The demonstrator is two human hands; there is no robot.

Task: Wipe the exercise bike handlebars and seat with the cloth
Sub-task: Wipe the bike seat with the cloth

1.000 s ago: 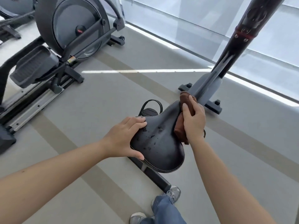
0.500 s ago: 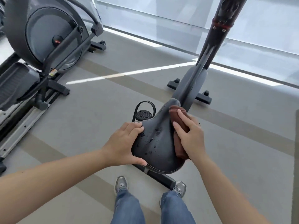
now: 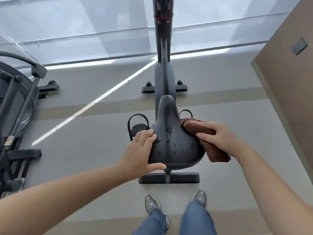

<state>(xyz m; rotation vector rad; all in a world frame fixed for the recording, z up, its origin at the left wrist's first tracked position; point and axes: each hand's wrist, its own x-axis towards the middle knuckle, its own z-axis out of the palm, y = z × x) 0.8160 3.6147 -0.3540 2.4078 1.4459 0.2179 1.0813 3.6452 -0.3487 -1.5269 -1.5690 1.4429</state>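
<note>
The black bike seat (image 3: pixel 172 133) sits in the middle of the head view, nose pointing away, with scuffed spots on its wide rear part. My left hand (image 3: pixel 143 151) grips the seat's left rear edge, thumb along the back rim. My right hand (image 3: pixel 218 136) presses a folded brown cloth (image 3: pixel 215 152) against the seat's right side. The bike's black stem (image 3: pixel 163 31) rises beyond the seat to the top edge. The handlebars are out of view.
An elliptical machine (image 3: pixel 15 119) stands at the left. The bike's rear foot bar (image 3: pixel 169 178) lies just ahead of my shoes (image 3: pixel 152 203). A brown wall (image 3: pixel 288 82) is at the right, a window wall behind the bike.
My right hand has slid the cloth from the seat's nose down to its right rear side. The view has swung so I stand straight behind the seat. My left hand keeps its hold.
</note>
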